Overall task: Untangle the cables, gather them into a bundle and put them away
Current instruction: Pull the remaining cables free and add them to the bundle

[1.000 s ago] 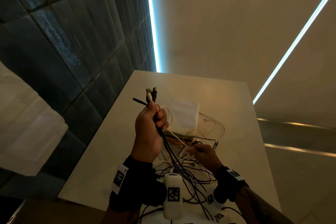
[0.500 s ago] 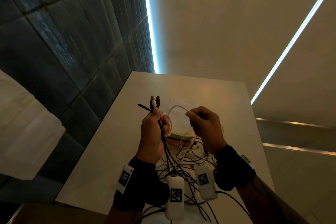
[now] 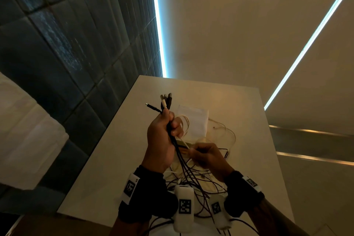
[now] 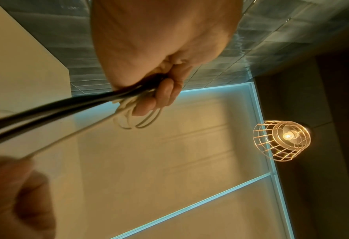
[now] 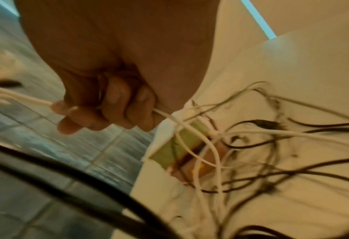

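My left hand [image 3: 162, 136] is raised above the table and grips a bundle of black and white cables [image 3: 175, 141], their plug ends [image 3: 166, 100] sticking up past the thumb. In the left wrist view the fingers [image 4: 165, 95] curl round the dark cables [image 4: 67, 105] and several white loops [image 4: 138, 119]. Lower and to the right, my right hand [image 3: 206, 156] grips a white cable [image 5: 26, 97] that runs through its fist and on into the tangle [image 5: 241, 145]. Loose black and white cables [image 3: 191, 180] lie tangled on the table under both hands.
The pale table [image 3: 118, 159] runs away from me, with a white cloth pouch [image 3: 193, 119] behind the hands and a thin pale cable [image 3: 228, 130] looped beside it. A flat yellowish box [image 5: 179, 150] lies under the tangle. A dark tiled wall [image 3: 57, 44] stands to the left.
My right hand has dropped from beside the left hand's top down to below it, drawing the white cable along. The left hand stays raised with its bundle.
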Motion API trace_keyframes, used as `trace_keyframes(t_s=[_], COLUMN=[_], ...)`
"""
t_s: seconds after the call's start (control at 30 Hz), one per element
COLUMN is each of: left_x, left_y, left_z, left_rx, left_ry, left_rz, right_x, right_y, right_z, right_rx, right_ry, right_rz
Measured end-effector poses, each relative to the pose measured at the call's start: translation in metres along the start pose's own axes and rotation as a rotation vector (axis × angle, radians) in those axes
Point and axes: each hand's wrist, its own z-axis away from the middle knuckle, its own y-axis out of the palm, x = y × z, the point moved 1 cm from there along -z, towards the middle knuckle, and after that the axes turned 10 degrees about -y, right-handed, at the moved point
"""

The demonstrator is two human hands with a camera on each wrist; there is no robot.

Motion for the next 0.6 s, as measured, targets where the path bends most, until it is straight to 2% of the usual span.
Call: trace_keyframes(t_s=[0.23, 0.6], left_x=[0.002, -0.008], left_y=[-0.003, -0.007], left_z=[-0.004, -0.004], left_rx=[-0.018, -0.012], left_ry=[0.008, 0.044], left_rz=[-0.073, -0.09], right_x=[-0.08, -0.094], right_y=[-0.023, -0.021], right_z=[0.01, 0.019], right_rx=[-0.064, -0.063], right_ry=[0.062, 0.13], right_rz=[0.221, 0.206])
